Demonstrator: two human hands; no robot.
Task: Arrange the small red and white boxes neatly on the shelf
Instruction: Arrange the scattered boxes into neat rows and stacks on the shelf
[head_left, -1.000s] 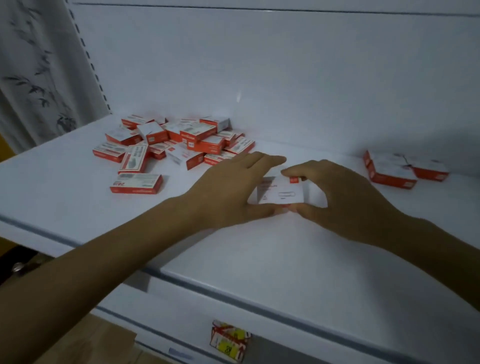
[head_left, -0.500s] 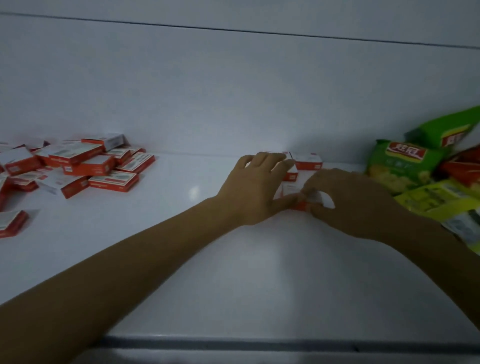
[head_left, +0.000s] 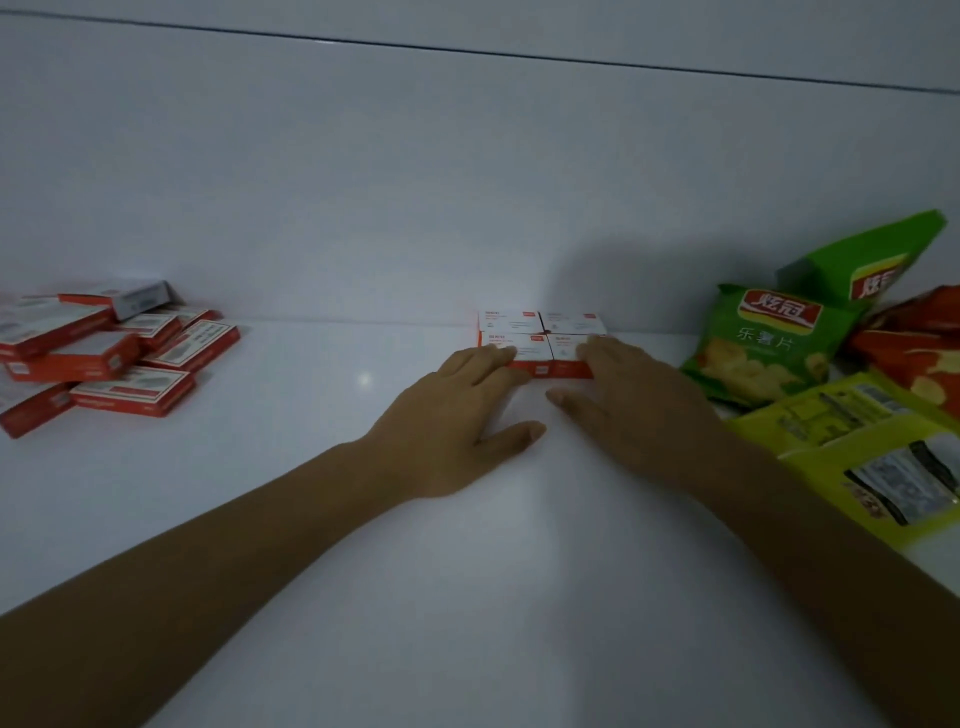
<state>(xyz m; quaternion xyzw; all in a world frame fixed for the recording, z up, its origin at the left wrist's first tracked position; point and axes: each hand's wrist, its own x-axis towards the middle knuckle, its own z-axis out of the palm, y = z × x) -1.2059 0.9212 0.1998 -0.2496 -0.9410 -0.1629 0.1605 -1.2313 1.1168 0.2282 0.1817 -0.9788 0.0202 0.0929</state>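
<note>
Although four small red and white boxes (head_left: 542, 332) sit as a tight two-by-two block at the back of the shelf (head_left: 467, 571), touching the rear wall, most of the job looks undone. A loose heap (head_left: 104, 358) of the same boxes lies well apart at the far left, piled crooked and at mixed angles. I would judge the task to be at an early stage, with one block squared off and many more boxes yet to be brought over and lined up.

The left hand (head_left: 457, 415) rests flat in front of the block, its fingers (head_left: 493, 358) straight and released. Their tips touch the front-left box and the thumb is spread on the shelf. The right hand (head_left: 628, 389) mirrors it, its fingers (head_left: 597, 348) straight and lying over the front-right box, grasping nothing. Both seem to be nudging the front pair flush against the back pair.

The white box tops carry a small red logo patch at one corner and lines of print too small to read. Near the block on the right, a green crisp bag (head_left: 763, 348) shows a red and yellow badge reading "炫冠", with "乐薯片" beneath it. A second green bag (head_left: 872, 265) behind it shows part of the same badge. The print on the yellow pouch (head_left: 872, 441) with the clear window is blurred, and the red bag (head_left: 919, 343) at the edge shows no legible writing
</note>
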